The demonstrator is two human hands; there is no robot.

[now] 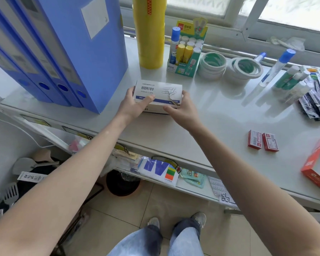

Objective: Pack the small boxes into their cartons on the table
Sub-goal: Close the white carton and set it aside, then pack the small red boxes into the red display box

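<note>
Paper-clip carton [158, 94], one white box, sits on the table [220, 111] beside four blue binders [50, 52], with the left hand [135, 106] and right hand [181, 109] clamped on its ends. Two small red boxes [262, 142] lie well apart (near one open red carton [318, 163]).

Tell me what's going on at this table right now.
A person stands at a white table crowded with stationery and has both hands on a white paper clip carton. The left hand holds its left end with the thumb across the front, and the right hand holds the right end. Two small red boxes sit loose further right, beside a red carton at the table's edge. Blue file boxes stand to the left.
</note>
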